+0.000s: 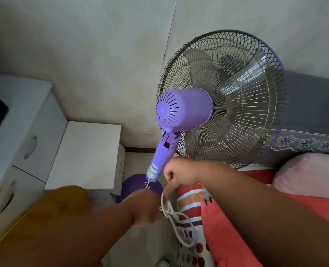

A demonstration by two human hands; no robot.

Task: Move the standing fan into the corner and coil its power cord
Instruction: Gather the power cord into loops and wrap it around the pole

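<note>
The purple fan (184, 110) is standing by the far wall between a white cabinet (86, 155) and the bed (256, 218), its pole leaning right, grille facing right. Both hands are gripping the white cord (176, 222): right hand (179, 174) pinching it above, left hand (146, 209) closing around loops hanging toward the floor.

Two bare forearms, no sleeves, left hand (147, 208), right hand (179, 173)

White cabinets (86, 151), pink pillow (310, 174), red bedding (236, 237)
</note>
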